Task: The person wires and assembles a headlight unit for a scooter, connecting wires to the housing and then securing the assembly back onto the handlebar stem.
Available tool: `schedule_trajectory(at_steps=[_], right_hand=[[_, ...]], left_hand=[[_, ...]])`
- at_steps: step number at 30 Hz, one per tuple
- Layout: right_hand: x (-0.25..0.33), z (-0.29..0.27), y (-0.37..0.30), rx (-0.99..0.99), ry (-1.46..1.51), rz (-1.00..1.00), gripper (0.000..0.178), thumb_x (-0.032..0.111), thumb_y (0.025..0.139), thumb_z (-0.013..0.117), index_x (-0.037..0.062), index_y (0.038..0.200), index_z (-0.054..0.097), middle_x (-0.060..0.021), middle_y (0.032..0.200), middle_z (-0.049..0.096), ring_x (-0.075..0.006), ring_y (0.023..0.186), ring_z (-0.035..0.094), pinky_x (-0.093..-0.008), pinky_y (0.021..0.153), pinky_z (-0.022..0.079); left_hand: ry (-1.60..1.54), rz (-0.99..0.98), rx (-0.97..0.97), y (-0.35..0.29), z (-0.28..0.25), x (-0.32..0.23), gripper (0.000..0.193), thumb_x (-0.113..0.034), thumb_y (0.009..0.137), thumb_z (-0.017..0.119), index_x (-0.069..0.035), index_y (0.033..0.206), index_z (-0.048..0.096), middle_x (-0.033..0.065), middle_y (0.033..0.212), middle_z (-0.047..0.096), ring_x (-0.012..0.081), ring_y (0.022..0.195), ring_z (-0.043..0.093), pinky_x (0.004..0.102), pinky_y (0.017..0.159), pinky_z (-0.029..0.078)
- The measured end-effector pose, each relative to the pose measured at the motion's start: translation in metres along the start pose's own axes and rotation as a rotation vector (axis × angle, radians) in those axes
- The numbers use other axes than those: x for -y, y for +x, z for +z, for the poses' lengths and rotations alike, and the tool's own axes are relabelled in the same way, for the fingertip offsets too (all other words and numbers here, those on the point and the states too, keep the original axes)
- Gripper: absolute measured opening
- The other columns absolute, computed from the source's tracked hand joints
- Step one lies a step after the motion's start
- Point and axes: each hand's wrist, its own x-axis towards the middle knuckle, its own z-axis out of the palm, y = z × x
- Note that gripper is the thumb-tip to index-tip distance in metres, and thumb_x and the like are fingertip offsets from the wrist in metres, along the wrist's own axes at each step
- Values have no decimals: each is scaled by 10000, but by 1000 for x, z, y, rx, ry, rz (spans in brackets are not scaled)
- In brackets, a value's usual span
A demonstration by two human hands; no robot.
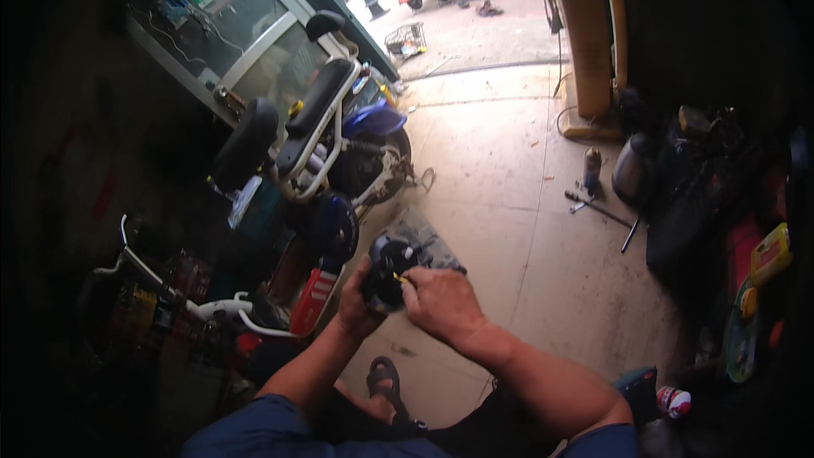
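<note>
A round black part with a grey rim (381,293) is held in front of me, tilted up. My left hand (357,298) grips its left side, fingers wrapped round the edge. On the right, my right hand (441,298) is closed in a pinch on a small yellow piece (399,278) at the part's face. Whether that piece is a tool or a wire is too small to tell. A small white knob (408,253) shows near the top of the part. Just beyond lies a flat grey plate (432,242), partly hidden by my right hand.
An electric scooter (326,131) with a blue rear fender stands at left; white handlebars (225,308) are nearer. Rod-like tools (598,205) and a spray can (592,168) are on the tiled floor at right, beside dark clutter. A brown post (587,42) stands by the doorway.
</note>
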Motion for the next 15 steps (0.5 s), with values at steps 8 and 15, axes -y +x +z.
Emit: schedule_trajectory(at_steps=[8,15], right_hand=[[6,-33,-1,40,185,58,196,225,916,758,34,959,771,-189,846,761,-373,804,750,-446,781,594],[-2,-38,-3,0,266,95,217,183,959,747,-4,1055,802,-190,886,789,-221,792,775,-337,752,591]], left_hand=[[-41,-24,-88,-18,2,-15,745,-661,1065,444,-90,1538,509,149,1469,630,315,1315,642,524,1111,524],[-262,25,-66,-53,-25,-36,768,-699,1037,463,-130,1551,500,186,1455,630,395,1293,644,675,947,575]])
